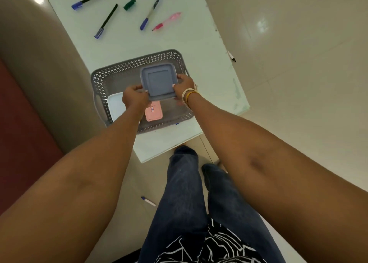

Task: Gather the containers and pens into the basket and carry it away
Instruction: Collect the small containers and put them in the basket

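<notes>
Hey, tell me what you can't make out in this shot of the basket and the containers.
Head view:
- White container: mostly hidden by the left hand.
- Pink container: label too small to read, top covered by the grey container.
- Basket floor: partly covered.
- Right hand fingers: curl under the container's edge.

floor [288,83]: glossy beige tiles, ceiling-light glare | table [179,39]: white glass top, chipped right edge | left: tan curved panel [39,63], dark red surface [20,133]
</notes>
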